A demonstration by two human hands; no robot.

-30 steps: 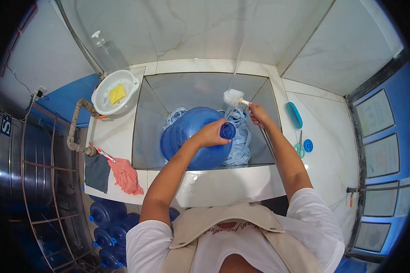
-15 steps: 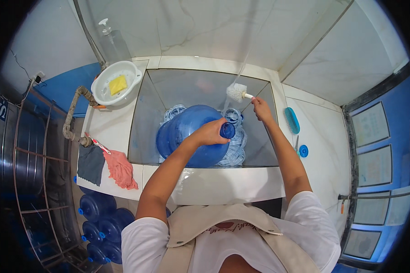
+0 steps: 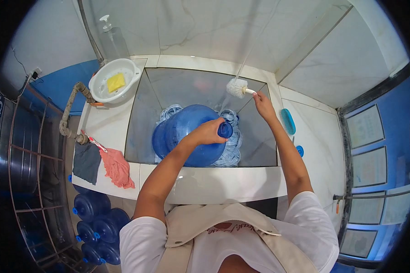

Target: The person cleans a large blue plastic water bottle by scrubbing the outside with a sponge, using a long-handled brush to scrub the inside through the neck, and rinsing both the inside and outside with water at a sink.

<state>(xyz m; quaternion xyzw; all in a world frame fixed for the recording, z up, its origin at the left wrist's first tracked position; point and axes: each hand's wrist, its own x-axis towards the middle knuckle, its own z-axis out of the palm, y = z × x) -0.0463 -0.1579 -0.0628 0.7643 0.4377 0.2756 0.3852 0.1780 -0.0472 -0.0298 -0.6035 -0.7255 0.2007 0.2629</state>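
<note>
Our left hand [image 3: 210,132] grips the blue jug [image 3: 180,129] by its neck [image 3: 225,129], probably to steady it, its bulk left of that hand; our right hand [image 3: 263,105] clasps the white brush [image 3: 242,89] (bristles [image 3: 234,88] leftward, perhaps for wetting).

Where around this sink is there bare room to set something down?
Left counter: the patch between the white basin and the pink cloth. Right counter: the stretch right of the teal oval thing. Inside the sink: a gap between the pale blue coils and the right wall. Crowded: the sink's middle, with the blue jug.
</note>
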